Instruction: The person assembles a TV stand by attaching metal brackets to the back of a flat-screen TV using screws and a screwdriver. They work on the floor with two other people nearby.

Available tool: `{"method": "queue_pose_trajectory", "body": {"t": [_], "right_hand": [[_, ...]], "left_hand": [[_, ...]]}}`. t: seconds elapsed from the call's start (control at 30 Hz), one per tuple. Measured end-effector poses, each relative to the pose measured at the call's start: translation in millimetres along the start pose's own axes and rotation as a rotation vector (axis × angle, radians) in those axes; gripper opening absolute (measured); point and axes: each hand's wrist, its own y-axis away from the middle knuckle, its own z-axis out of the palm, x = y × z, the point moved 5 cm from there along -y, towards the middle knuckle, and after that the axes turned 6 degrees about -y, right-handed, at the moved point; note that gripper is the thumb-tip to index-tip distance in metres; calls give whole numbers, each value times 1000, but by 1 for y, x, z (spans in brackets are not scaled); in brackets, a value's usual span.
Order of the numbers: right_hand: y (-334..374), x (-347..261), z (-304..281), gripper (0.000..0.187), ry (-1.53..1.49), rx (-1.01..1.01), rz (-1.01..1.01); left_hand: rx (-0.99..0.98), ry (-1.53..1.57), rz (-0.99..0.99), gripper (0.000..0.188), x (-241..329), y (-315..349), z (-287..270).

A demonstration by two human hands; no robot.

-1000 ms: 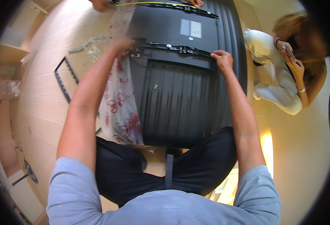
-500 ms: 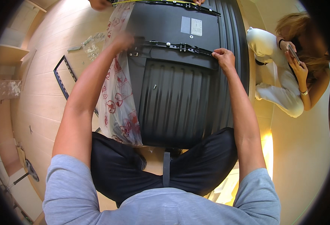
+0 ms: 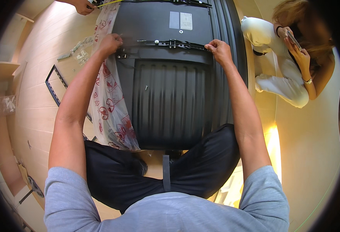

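Note:
A black mounting bracket (image 3: 172,43) lies across a large black ribbed panel (image 3: 170,104), which looks like the back of a television. My right hand (image 3: 219,51) pinches the bracket's right end. Past its left end, at the panel's left side, my left hand (image 3: 110,44) is closed, thumb and fingertips together; what they hold, if anything, I cannot make out. A loose screw (image 3: 146,87) lies on the ribs. Farther up is a second black bracket (image 3: 185,2). A co-worker's hand (image 3: 84,6) holds a yellow tape measure (image 3: 109,4) at the upper left.
Clear plastic film with red print (image 3: 110,104) hangs along the panel's left edge. On the floor to the left lie a black slotted frame (image 3: 54,92) and small hardware bags (image 3: 83,52). At the right, a seated person (image 3: 282,58) holds a phone (image 3: 293,40).
My view has shifted, so the panel sits farther left. My left hand, blurred before, is now clearer. The tape no longer stretches along the far bracket, and a co-worker's hand there has left view.

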Motion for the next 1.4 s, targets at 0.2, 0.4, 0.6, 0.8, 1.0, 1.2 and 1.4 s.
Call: {"method": "queue_pose_trajectory", "body": {"t": [0.2, 0.4, 0.6, 0.8, 1.0, 1.2, 1.4], "right_hand": [[4, 1, 0, 25, -22, -70, -29], [8, -2, 1, 20, -101, -63, -65], [10, -7, 3, 18, -5, -104, -151], [7, -15, 4, 14, 156, -62, -371], [7, -19, 11, 19, 361, -82, -337], [12, -23, 19, 24, 470, -35, -183], [13, -32, 22, 39, 571, 9, -99]], "left_hand": [[-16, 30, -11, 16, -3, 0, 0], [-30, 6, -53, 14, 0, 4, -3], [-56, 63, -26, 12, -6, 2, 0], [-15, 90, -16, 13, -8, -2, 0], [4, 64, -49, 17, -11, 0, -4], [26, 66, -44, 17, -6, 2, -5], [-20, 96, -66, 15, -5, 4, -5]]}}
